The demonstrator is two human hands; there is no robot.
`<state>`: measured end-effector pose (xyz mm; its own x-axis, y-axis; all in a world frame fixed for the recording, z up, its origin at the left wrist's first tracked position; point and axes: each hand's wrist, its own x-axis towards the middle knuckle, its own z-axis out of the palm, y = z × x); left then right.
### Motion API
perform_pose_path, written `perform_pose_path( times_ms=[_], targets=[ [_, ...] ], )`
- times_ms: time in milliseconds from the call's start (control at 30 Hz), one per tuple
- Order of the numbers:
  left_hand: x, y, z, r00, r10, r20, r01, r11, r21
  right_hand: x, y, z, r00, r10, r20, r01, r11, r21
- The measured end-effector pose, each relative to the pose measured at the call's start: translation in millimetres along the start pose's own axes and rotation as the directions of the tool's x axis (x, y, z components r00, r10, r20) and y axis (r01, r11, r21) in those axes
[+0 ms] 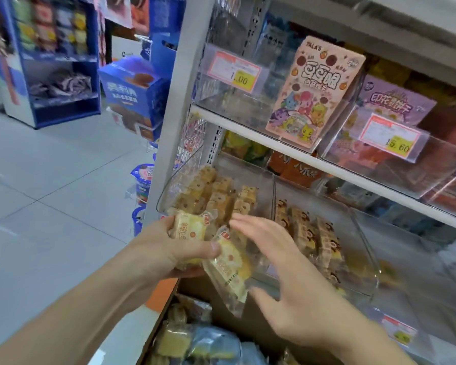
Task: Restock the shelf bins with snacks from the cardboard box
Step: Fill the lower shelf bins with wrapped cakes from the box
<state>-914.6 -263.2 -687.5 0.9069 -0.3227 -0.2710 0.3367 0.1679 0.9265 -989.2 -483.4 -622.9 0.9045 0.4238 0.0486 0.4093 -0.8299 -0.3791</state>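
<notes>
My left hand [166, 248] grips a stack of clear-wrapped yellow cake packets [188, 229], and one packet [228, 270] hangs tilted from its lower side. My right hand [279, 262] is spread open just right of those packets, its fingers reaching toward them and holding nothing. Behind both hands a clear shelf bin [216, 192] at the shelf's left end holds rows of the same cakes. The bin to its right [313, 238] holds darker-topped cakes. Below my hands the cardboard box [184, 335] stands open with wrapped snacks inside.
The white shelf upright [169, 122] rises left of the bins. Upper bins carry price tags [234, 72] and a pink cartoon snack box [313, 93]. Blue display stands [61, 61] and stacked cups [142, 180] stand on the grey tiled floor to the left.
</notes>
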Motion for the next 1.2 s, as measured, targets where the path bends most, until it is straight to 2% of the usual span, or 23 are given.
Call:
perform_pose_path(
  times_ms=[67, 133, 267, 333, 500, 700, 867, 1033, 1200],
  targets=[
    [4.4, -2.2, 1.0, 1.000, 0.013, -0.013, -0.013, 1.000, 0.012, 17.5, 2.4, -1.3, 0.991, -0.094, 0.093, 0.108, 0.981, -0.164],
    [11.4, -5.4, 0.6, 0.999, 0.013, -0.043, -0.013, 1.000, -0.003, 30.5, 7.4, -1.1, 0.983, -0.151, 0.104, 0.173, 0.952, -0.254],
    [23.4, -9.6, -2.4, 0.996, -0.012, -0.092, 0.001, 0.993, -0.117, 43.2, 18.5, 0.8, 0.987, -0.135, 0.092, 0.153, 0.959, -0.240],
    [27.8, -10.3, -3.1, 0.993, -0.012, -0.119, -0.008, 0.987, -0.162, 48.4, 25.5, 1.6, 0.994, -0.081, 0.078, 0.100, 0.953, -0.286],
    [35.1, -9.8, -5.8, 0.976, -0.025, -0.217, -0.012, 0.986, -0.167, 82.0, 54.2, -6.1, 0.981, 0.156, -0.112, -0.186, 0.915, -0.359],
    [33.9, -10.1, 0.3, 0.984, -0.038, -0.172, 0.014, 0.990, -0.140, 118.6, 78.0, 1.6, 0.926, 0.376, 0.032, -0.331, 0.849, -0.412],
    [34.4, -12.7, -1.3, 0.987, -0.035, -0.155, 0.016, 0.993, -0.118, 123.3, 87.5, 6.5, 0.906, 0.416, 0.084, -0.336, 0.824, -0.455],
    [35.5, -14.4, -0.2, 0.989, -0.062, -0.135, 0.049, 0.994, -0.098, 127.4, 87.5, -1.8, 0.876, 0.450, 0.176, -0.349, 0.841, -0.414],
    [37.0, -13.0, 1.5, 0.994, -0.065, -0.093, 0.053, 0.991, -0.120, 128.9, 81.4, 0.3, 0.856, 0.475, 0.202, -0.309, 0.786, -0.536]
  ],
)
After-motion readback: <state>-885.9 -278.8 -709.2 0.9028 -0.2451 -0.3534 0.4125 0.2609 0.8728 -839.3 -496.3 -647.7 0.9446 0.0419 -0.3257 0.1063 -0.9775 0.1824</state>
